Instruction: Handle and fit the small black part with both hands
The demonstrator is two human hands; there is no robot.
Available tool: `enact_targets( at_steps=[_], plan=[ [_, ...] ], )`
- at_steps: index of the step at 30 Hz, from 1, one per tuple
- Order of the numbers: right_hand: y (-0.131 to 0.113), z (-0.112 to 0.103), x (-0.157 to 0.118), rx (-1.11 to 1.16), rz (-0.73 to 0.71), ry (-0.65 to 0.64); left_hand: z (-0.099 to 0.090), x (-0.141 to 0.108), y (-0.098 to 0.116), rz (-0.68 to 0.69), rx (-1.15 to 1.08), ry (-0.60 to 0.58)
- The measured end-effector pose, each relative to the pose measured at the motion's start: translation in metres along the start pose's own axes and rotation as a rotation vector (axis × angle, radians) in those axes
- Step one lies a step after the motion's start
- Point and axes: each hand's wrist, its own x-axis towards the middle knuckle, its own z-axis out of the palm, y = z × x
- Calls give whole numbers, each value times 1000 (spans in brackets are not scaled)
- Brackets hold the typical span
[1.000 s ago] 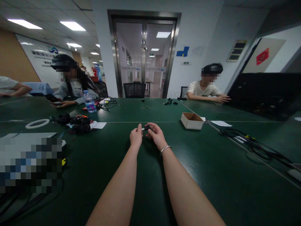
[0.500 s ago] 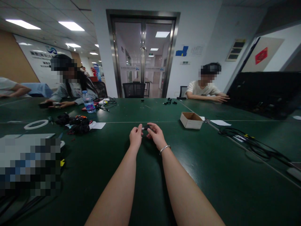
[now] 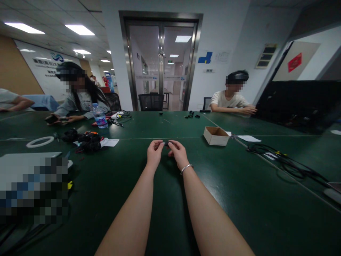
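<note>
A small black stick with a silvery end point(image 3: 166, 144), like a USB stick in shape, is held level just above the green table point(image 3: 165, 199). My left hand point(image 3: 155, 153) pinches its silvery end between thumb and fingertips. At the black end, my right hand point(image 3: 178, 152) grips it the same way, with a silver bangle point(image 3: 187, 169) at the wrist. The fingertips cover much of the stick, so its finer details are hidden.
An open cardboard box point(image 3: 216, 136) stands right of my hands. Several small black pieces point(image 3: 191, 115) lie farther back. Black cables point(image 3: 287, 163) run along the right; a water bottle point(image 3: 100, 116), a white ring point(image 3: 39, 142) and a dark bundle point(image 3: 89, 142) are left. Two people sit opposite.
My left fingers have shifted to a pinch on the silvery end, and my right fingers have closed over the black end. The hands stay in nearly the same place.
</note>
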Motion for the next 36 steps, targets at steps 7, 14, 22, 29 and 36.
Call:
enact_targets(
  at_steps=[7,14,22,29,36],
  plan=[
    [0,0,2,32,36,26,1,2,2,-15,-21,-29],
    [1,-1,1,34,31,-18,-2,3,-5,13,11,24],
    [0,-3,0,28,14,-46,-5,1,-7,-37,121,54],
    [0,-3,-1,11,-1,-101,-7,-3,2,-106,236,76],
    [-1,-3,-3,28,-19,-152,-7,-4,7,-144,282,67]
  ],
)
